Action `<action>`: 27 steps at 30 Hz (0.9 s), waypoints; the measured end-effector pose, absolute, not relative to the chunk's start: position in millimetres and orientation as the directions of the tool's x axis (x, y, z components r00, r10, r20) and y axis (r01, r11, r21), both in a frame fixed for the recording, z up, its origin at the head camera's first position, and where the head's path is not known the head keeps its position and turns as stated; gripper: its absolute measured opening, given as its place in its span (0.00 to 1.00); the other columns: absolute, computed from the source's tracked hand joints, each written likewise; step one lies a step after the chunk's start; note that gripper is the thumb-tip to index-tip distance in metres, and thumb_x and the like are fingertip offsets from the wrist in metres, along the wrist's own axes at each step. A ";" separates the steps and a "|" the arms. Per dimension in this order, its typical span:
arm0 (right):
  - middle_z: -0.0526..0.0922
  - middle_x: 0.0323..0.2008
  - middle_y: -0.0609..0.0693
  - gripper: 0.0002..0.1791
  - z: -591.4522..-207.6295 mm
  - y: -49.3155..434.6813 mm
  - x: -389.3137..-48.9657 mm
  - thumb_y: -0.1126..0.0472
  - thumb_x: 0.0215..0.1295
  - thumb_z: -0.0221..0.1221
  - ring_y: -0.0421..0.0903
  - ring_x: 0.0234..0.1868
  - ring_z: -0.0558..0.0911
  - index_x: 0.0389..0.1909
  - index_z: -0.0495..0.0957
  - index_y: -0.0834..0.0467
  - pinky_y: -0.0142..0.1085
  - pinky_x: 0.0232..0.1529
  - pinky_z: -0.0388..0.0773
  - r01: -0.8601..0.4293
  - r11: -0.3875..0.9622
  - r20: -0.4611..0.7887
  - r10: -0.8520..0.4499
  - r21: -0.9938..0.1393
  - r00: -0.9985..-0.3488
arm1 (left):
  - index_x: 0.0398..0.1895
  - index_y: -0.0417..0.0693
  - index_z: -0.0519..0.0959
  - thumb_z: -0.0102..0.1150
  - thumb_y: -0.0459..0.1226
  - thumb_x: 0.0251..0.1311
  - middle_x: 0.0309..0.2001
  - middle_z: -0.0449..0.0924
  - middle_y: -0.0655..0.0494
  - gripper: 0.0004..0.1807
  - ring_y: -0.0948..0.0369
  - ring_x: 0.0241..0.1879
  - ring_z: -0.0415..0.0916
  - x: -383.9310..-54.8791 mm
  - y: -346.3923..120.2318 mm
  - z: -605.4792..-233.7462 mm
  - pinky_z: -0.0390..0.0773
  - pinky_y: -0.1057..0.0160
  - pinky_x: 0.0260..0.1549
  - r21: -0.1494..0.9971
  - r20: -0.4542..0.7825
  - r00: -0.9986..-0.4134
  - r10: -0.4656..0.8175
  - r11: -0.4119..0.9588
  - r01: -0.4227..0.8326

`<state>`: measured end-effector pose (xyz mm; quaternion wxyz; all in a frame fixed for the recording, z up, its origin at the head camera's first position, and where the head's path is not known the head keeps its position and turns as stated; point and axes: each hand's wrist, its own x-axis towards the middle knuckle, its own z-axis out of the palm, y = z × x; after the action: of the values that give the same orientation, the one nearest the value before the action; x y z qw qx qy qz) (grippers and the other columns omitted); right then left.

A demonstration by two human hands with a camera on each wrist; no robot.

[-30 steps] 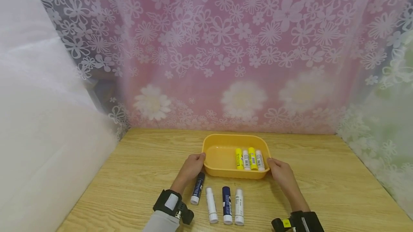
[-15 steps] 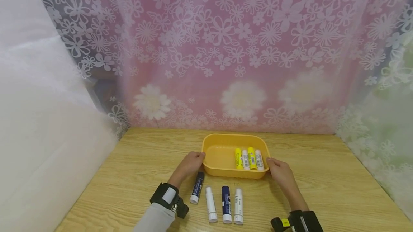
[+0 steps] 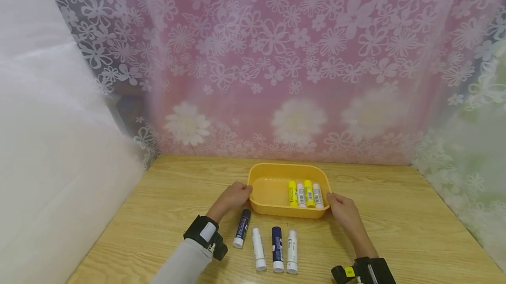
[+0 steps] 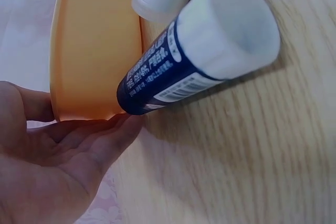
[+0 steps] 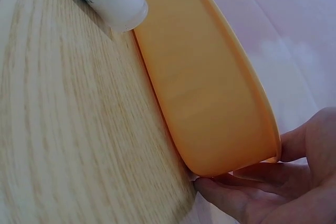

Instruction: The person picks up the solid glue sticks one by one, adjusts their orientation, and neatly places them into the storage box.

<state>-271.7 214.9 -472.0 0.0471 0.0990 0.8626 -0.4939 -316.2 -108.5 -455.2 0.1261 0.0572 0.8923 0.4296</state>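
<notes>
A yellow plastic tray (image 3: 272, 211) sits on the table with both hands at its short ends. My left hand (image 3: 234, 196) holds the left end; in the left wrist view its thumb is at the rim and its fingers lie along the end wall, down low. At the right end my right hand (image 3: 345, 210) grips likewise, thumb on the rim and fingers at the lower corner. Inside, on the right side, lie two yellow glue sticks (image 3: 292, 194) and two white ones (image 3: 301, 196), side by side. A navy glue stick (image 4: 168, 72) lies right by the left fingertips.
In front of the tray lie another navy glue stick (image 3: 277, 249) and two white glue sticks (image 3: 258, 249), roughly in a row. A flowered pink curtain (image 3: 237, 77) hangs behind the wooden table (image 3: 178, 213); a white sheet (image 3: 67, 165) bounds the left.
My left wrist and forearm have swung a little to the left and away from the front, the hand staying at the tray's end. The tray, right hand and glue sticks look unmoved.
</notes>
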 end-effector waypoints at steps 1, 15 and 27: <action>0.63 0.72 0.71 0.36 -471.8 214.9 -271.9 0.46 0.81 0.39 0.68 0.74 0.62 0.74 0.59 0.71 0.59 0.69 0.65 0.217 0.492 -0.178 0.124 -0.843 -0.976 | 0.33 0.41 0.79 0.41 0.44 0.78 0.28 0.76 0.48 0.21 0.59 0.26 0.69 -316.9 -108.3 -455.3 0.67 0.65 0.27 0.777 -0.176 -0.962 0.207 0.629 -0.007; 0.63 0.72 0.71 0.35 -471.6 214.2 -271.7 0.46 0.82 0.39 0.68 0.74 0.63 0.74 0.59 0.70 0.58 0.69 0.65 0.226 0.496 -0.178 0.143 -0.839 -0.974 | 0.36 0.35 0.82 0.41 0.50 0.79 0.23 0.71 0.53 0.29 0.59 0.24 0.66 -314.2 -113.6 -440.8 0.64 0.63 0.26 0.723 -0.216 -0.959 0.181 0.690 -0.032; 0.63 0.72 0.71 0.35 -472.4 215.6 -269.9 0.47 0.81 0.39 0.68 0.74 0.61 0.74 0.59 0.71 0.59 0.70 0.62 0.206 0.504 -0.158 0.137 -0.839 -0.978 | 0.35 0.37 0.83 0.54 0.36 0.71 0.23 0.76 0.54 0.12 0.61 0.21 0.72 -312.7 -123.9 -439.8 0.69 0.66 0.20 0.595 -0.064 -0.987 0.150 0.799 0.083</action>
<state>-269.9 215.6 -472.4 0.0356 0.0989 0.8664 -0.4881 -312.7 -123.9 -439.8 0.0538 0.0616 0.9470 0.3107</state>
